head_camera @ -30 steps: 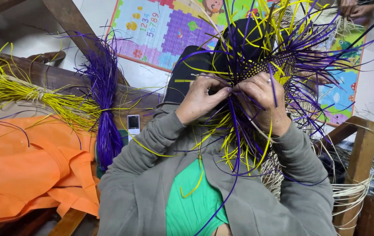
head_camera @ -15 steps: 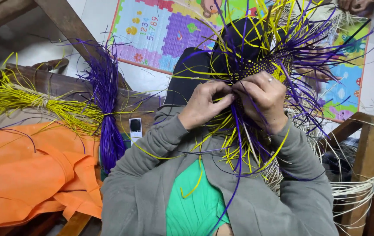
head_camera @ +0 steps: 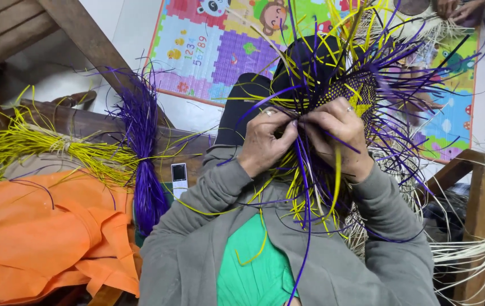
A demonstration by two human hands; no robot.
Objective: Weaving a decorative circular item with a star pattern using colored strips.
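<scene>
Both hands remain pinched shut on strands at the woven piece [head_camera: 347,93], left hand [head_camera: 265,141] and right hand [head_camera: 339,133] touching; since a second ago they barely shift, so plaiting continues. Purple bundle [head_camera: 143,147] at nine o'clock, play mat [head_camera: 214,51] beyond at twelve.

Half-woven purple-and-yellow straw piece [head_camera: 349,96], loose strands splaying, upright before the chest

Woven piece [head_camera: 350,93]: glossy purple and yellow fibre strands, stiff. Left of it, orange cloth [head_camera: 44,238], matt, creased. Behind it, foam mat [head_camera: 220,51], smooth. Wooden post [head_camera: 483,198], rough.
</scene>
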